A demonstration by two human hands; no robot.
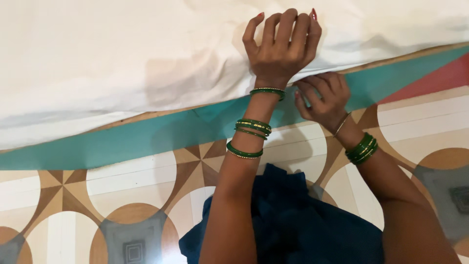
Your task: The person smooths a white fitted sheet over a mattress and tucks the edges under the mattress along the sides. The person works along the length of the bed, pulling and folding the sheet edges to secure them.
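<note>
- The left hand [279, 45], top centre of the frame, is curled over the edge of a white bedsheet [122, 63], its fingers bent and pressing into the soft, wrinkled cloth.
- The right hand [326, 98], just below and right of it, has its fingertips bunched tight at the sheet's lower hem, pinching or tucking the cloth where it meets the bed's edge; the hold itself is hidden under the fold.
- The bedsheet fills the upper half of the picture, smooth at the left and creased around the two hands.
- Beneath it runs a thin wooden edge, then a slanted teal panel [122, 142] with a red patch at the far right.
- Glossy green bangles [251, 127] ring both wrists.
- The lower frame shows a tiled floor [127, 181] with circles and brown triangles, shiny with glare.
- Dark blue clothing [293, 220] lies bottom centre between the forearms.
</note>
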